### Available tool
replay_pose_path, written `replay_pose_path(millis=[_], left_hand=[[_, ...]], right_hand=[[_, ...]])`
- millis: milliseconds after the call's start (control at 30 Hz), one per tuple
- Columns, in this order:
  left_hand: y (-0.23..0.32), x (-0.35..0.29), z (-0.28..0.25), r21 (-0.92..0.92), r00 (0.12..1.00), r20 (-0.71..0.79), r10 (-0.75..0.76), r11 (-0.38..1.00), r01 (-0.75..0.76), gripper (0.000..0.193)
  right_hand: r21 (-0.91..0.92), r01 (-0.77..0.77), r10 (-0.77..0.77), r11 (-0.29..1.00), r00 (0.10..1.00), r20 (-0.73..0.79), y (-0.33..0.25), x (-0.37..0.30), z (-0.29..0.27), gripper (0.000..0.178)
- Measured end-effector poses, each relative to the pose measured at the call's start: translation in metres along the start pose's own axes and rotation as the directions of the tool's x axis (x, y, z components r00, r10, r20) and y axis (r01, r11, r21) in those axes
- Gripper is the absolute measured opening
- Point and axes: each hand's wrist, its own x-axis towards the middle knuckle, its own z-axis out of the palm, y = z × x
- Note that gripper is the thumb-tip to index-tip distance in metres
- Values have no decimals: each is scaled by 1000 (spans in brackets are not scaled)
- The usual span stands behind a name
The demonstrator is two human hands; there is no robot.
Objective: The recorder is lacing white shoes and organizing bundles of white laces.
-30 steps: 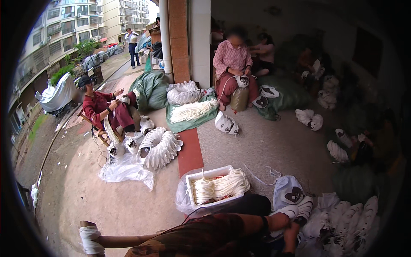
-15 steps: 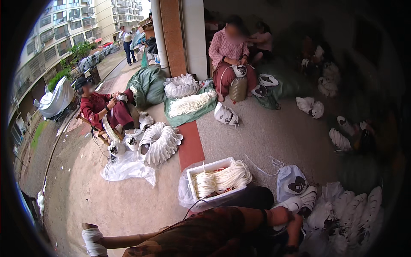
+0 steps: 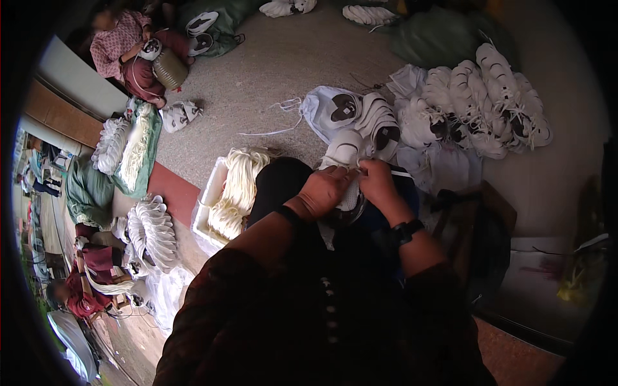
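Observation:
A white shoe upper [image 3: 351, 197] rests over my lap, with its pale toe end [image 3: 344, 147] pointing away from me. My left hand [image 3: 327, 188] is closed over its left side, fingers bent and pressed on the white material. On the other side, my right hand [image 3: 377, 180] makes a pinch at the upper's edge; whether a lace is between those fingertips is too small to tell. A thin white strip [image 3: 402, 174] sticks out beyond my right hand. Just past the upper lies a nested stack of white uppers with dark patches [image 3: 380, 119].
A white foam box [image 3: 203, 215] holding cream laces [image 3: 239, 183] stands left of my knee. Beyond my hands lies a white drawstring bag [image 3: 318, 106]. Bundled white uppers [image 3: 473, 96] are heaped at the right. Two seated people [image 3: 122, 51] [image 3: 80, 289] work at the left.
My view has swung round to the right and down, bringing my hands from the lower right to the middle. Both hands stay at the white upper; the surroundings appear shifted left and tilted.

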Motion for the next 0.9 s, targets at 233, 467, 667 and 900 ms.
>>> replay_pose_path(millis=[233,467,667,900], left_hand=[[5,-1,-3,0,998,11,56,998,-56,39],[-4,2,1,27,991,114,62,997,-66,22],[-9,2,23,135,988,86,-127,984,115,13],[5,24,11,201,948,155,-277,949,244,7]], right_hand=[[-112,114,-122,987,990,-66,-2,-6,6,7],[-140,91,-90,986,996,11,2,4,4,3],[39,18,-15,999,997,-71,2,3,10,3],[113,-99,109,989,990,-86,0,3,10,4]])
